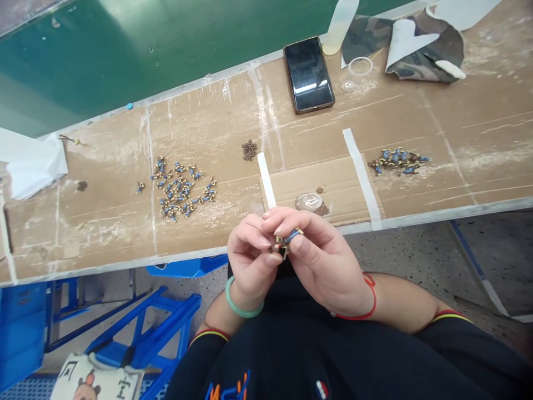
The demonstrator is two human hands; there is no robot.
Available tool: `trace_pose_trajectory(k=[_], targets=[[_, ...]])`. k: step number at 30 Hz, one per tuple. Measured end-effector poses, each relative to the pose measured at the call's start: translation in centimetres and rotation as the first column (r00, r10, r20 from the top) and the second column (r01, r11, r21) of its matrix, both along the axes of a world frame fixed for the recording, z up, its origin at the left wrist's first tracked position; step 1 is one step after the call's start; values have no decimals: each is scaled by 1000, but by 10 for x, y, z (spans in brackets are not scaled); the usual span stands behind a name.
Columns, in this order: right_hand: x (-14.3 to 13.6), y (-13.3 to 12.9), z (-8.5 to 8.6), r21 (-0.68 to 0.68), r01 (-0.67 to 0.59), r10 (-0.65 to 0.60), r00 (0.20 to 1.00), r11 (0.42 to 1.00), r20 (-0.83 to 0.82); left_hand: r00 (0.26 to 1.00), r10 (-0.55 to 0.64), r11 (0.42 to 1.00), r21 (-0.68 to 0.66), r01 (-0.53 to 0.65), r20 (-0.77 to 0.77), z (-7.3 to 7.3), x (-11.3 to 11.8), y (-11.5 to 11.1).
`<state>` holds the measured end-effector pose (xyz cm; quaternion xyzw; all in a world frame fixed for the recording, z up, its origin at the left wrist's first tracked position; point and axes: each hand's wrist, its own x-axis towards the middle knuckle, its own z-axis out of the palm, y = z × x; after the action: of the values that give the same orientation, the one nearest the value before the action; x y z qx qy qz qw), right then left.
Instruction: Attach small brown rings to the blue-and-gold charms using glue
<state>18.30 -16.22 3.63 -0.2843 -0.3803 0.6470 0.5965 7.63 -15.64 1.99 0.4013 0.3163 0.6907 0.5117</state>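
Both my hands meet just in front of the table's near edge, around a small blue and tan figurine [291,236]. Fingertips and thumb of my right hand [322,258] pinch its blue body. My left hand [253,253] is closed at the figurine's left end, its thumb and fingertips pressed near a small part whose shape I cannot make out. Just beyond the hands, a clear glue-like blob [308,202] lies on a cardboard piece [333,180]. Similar figurines lie in a loose pile [179,191] to the left and a smaller pile [400,159] to the right.
A cluster of small brown pieces [249,150] sits behind my hands. Farther back are a phone [308,75], a translucent bottle [339,28] and camouflage cloth [433,47]. White tape strips [362,178] edge the cardboard. Blue stools [154,328] stand below the table at left.
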Motion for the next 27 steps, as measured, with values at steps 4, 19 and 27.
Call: trace_pose_trajectory(k=[4, 19, 27], targets=[[-2, -2, 3, 9, 19, -19, 1000, 1000, -15, 1000, -20, 999, 25, 20, 5, 1, 0, -1], [-3, -6, 6, -6, 1, -1, 997, 1000, -76, 993, -108, 987, 126, 101, 49, 1, -1, -2], [-2, -5, 6, 7, -3, 3, 996, 1000, -85, 998, -66, 987, 146, 63, 19, -1, -1, -5]])
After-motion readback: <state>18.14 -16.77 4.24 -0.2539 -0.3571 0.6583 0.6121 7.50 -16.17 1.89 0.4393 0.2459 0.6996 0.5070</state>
